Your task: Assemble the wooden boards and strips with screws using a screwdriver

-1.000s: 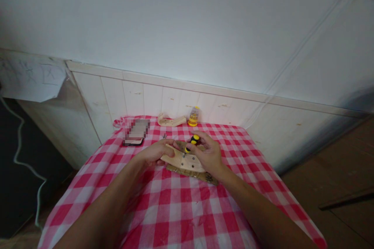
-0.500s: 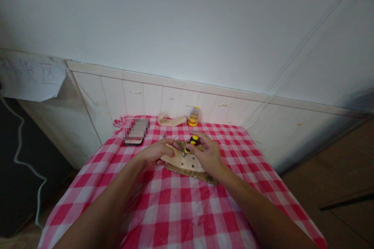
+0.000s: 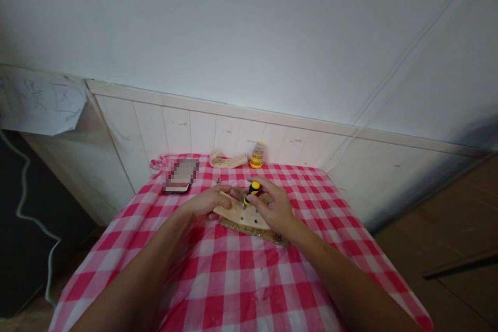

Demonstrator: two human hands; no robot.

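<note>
A pale wooden piece with several small holes lies over a brown perforated board on the red-and-white checked tablecloth. My left hand grips the left end of the wooden piece, fingers curled over its edge. My right hand is closed round a small yellow-and-black screwdriver. The screwdriver stands nearly upright, its tip down on the wooden piece.
At the table's back edge lie a curved wooden part and a yellow-capped jar of bits. A phone lies at the back left. White wall panelling rises behind the table; wooden floor shows on the right.
The screwdriver has tilted a little left and my right hand's fingers have shifted on its handle. My left hand and the wooden piece have stayed in place.
</note>
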